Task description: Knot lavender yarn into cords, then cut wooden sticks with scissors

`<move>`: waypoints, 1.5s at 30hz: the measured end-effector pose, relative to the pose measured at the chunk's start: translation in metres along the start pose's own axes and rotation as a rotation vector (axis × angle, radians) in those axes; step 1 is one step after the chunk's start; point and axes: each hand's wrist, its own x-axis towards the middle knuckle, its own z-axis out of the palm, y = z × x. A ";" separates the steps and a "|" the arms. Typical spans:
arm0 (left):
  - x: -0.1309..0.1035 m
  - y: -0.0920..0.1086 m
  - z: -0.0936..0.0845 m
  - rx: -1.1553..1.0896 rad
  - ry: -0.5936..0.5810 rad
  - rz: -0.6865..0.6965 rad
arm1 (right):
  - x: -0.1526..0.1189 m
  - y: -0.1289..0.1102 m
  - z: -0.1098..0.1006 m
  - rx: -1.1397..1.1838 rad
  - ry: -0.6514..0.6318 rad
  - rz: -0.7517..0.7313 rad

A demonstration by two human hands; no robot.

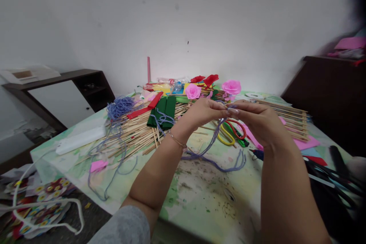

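Note:
Above the middle of the table, my left hand (pixel 205 111) and my right hand (pixel 254 117) meet at the fingertips. Both are closed in a pinch on purple yarn (pixel 214 137). Its strands hang down from the fingers and trail across the tablecloth, with loose ends below my right wrist. A small pale piece shows between the fingertips, too small to name. Beneath my hands lie scissors with a yellow handle loop (pixel 225 139) and a red-orange handle loop (pixel 241 131). A green folded sheet (pixel 168 108) with yarn on it rests left of my left hand.
Thin wooden sticks (pixel 137 137) and a tangled yarn heap (pixel 120 107) spread over the left side. Pink paper flowers (pixel 231 87) and red ones (pixel 211 80) stand at the back. A stick fence (pixel 297 124) lies right, near black scissors (pixel 331 175). A white power strip (pixel 81 140) sits left.

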 end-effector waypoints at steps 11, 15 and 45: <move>0.003 -0.004 0.000 0.004 -0.019 -0.003 | 0.002 0.001 0.000 -0.010 0.000 -0.056; 0.002 -0.005 0.000 0.002 -0.060 0.045 | 0.003 0.000 0.001 0.017 0.008 -0.068; 0.012 -0.018 0.003 0.007 -0.007 0.043 | 0.009 0.012 0.011 0.151 0.131 -0.016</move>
